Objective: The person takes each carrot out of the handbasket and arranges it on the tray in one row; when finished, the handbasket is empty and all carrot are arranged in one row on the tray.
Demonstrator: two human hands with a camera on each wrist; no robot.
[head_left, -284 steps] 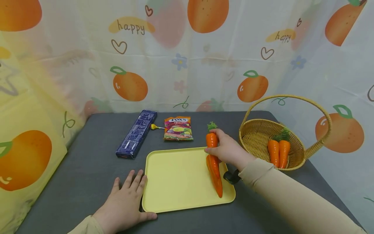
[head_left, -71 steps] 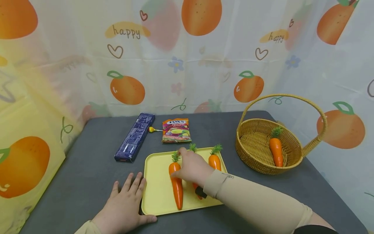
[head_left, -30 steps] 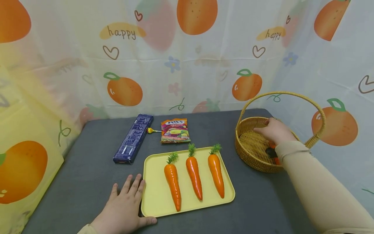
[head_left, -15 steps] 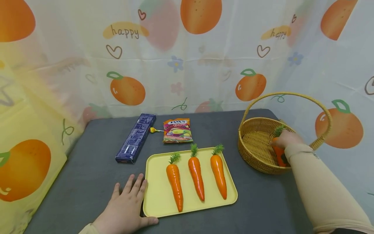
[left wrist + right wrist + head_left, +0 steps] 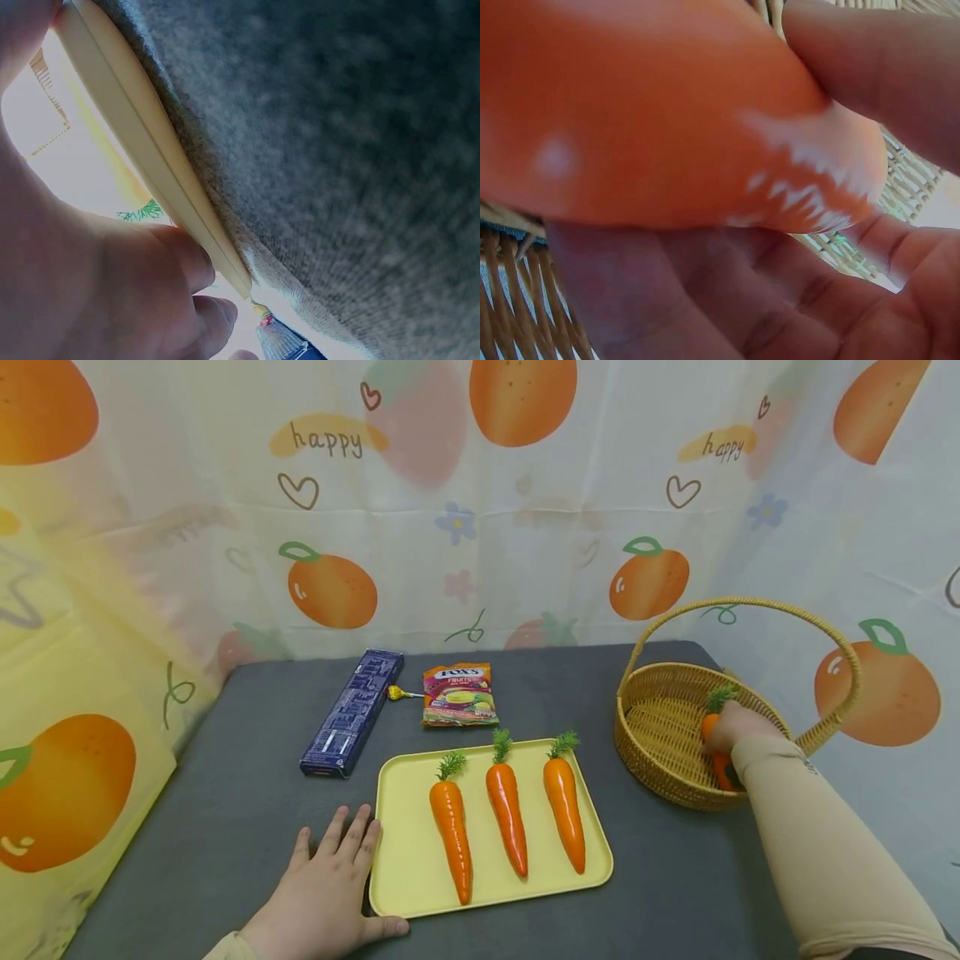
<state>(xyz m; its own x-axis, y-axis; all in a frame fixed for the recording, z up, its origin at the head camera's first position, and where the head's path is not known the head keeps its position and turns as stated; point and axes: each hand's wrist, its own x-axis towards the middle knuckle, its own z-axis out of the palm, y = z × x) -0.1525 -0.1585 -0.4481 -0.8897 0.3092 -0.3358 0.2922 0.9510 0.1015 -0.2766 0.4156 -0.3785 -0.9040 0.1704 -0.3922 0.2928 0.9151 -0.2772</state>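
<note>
Three orange carrots with green tops lie side by side on a yellow tray (image 5: 408, 877): a left carrot (image 5: 451, 835), a middle carrot (image 5: 507, 814) and a right carrot (image 5: 564, 810). My left hand (image 5: 318, 889) rests flat on the table, its straight fingers and thumb against the tray's left edge. Inside the wicker basket (image 5: 652, 772), my right hand (image 5: 742, 727) grips another carrot (image 5: 652, 112). The right wrist view shows the thumb on one side of it and the fingers curled beneath. Part of this carrot is hidden behind the hand.
Behind the tray lie a long dark-blue box (image 5: 352, 714), a lollipop (image 5: 396, 692) and a candy bag (image 5: 459, 696). The basket's tall handle (image 5: 750, 602) arches over its opening. A fruit-print curtain (image 5: 555, 552) hangs along the table's back edge.
Carrots have gone from basket to tray, where three now lie spread out. My right hand has left the tray, reached into the basket and taken hold of the carrot there. The left hand stays put.
</note>
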